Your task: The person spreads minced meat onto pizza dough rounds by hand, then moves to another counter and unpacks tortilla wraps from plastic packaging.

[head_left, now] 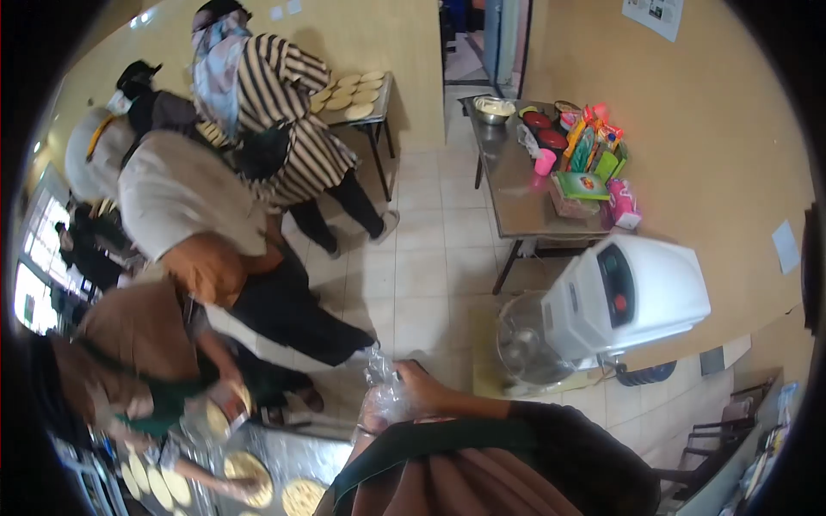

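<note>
Thin, clear crumpled plastic (381, 371), which looks like a disposable glove, is bunched in front of my body. My right hand (418, 387) comes in from the right and is closed on its side. Beneath and inside the plastic is my left hand (375, 414), mostly covered, so its fingers do not show clearly. Just below and to the left stands a metal table (323, 449) with round flat dough pieces, one of them a speckled round (303, 496) close to my body.
A co-worker's hand (249, 488) touches a dough round at lower left; other people stand along the left. A white mixer (632, 297) with a bowl stands on the right. Behind it, a side table (508, 202) holds packets and a metal bowl (494, 112). Dough rounds (360, 111) lie on a far table.
</note>
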The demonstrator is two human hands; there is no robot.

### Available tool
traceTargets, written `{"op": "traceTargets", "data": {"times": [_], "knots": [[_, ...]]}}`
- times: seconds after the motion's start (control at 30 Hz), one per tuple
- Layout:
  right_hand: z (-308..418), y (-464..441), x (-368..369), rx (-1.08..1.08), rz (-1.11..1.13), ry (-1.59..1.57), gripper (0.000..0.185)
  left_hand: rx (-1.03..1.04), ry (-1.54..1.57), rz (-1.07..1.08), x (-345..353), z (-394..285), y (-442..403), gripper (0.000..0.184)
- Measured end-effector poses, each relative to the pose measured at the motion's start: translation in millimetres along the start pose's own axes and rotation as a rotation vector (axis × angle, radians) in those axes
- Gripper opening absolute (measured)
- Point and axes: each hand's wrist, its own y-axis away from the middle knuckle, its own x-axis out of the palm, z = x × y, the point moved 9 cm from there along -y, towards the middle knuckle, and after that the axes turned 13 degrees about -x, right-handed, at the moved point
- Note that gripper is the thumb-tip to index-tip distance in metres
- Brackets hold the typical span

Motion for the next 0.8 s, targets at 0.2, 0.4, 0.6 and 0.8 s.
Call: {"op": "traceTargets", "data": {"times": [0.2, 0.4, 0.6, 0.8], "knots": [[-6, -129, -97, 0.184, -0.131, -0.918, 0.046, 0.094, -0.536, 0.173, 41, -128, -144, 0.026], [-36, -197, -214, 0.011, -0.368, -1.136, 0.077, -0.067, 0.127, 0.342, 122, -242, -260, 0.035], [-104, -306, -350, -0.037, -0.547, -0.989, 0.095, 0.444, -1.351, -0.138, 198, -336, -404, 0.021], [-111, -427, -473, -0.035, -0.103, -0.569, 0.095, 0.270, -0.943, 0.008, 214, -380, -553, 0.018]]}}
